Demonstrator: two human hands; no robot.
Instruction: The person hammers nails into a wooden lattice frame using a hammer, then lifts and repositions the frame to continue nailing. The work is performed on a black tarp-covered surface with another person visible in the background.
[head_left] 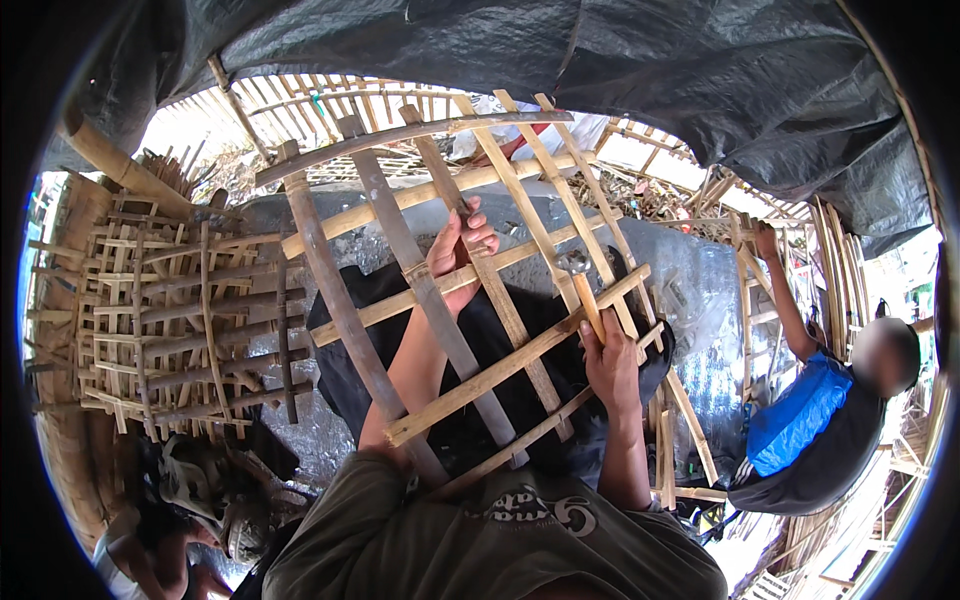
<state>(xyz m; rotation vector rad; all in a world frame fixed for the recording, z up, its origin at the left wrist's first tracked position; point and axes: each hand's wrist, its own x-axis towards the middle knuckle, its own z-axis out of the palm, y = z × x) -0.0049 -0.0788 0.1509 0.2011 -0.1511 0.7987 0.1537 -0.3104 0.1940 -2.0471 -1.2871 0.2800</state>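
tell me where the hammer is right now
In the head view the hammer is right of centre, its handle gripped by the right hand, its head over the bamboo lattice frame.

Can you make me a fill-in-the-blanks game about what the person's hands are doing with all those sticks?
1. The right hand holds a ____ with a wooden handle.
2. The left hand grips a slat of the ____ lattice frame.
3. Finished frames sit in a stack on the person's ____ side.
4. The person in the blue top reaches up with one ____.

Missing words: hammer; bamboo; left; arm
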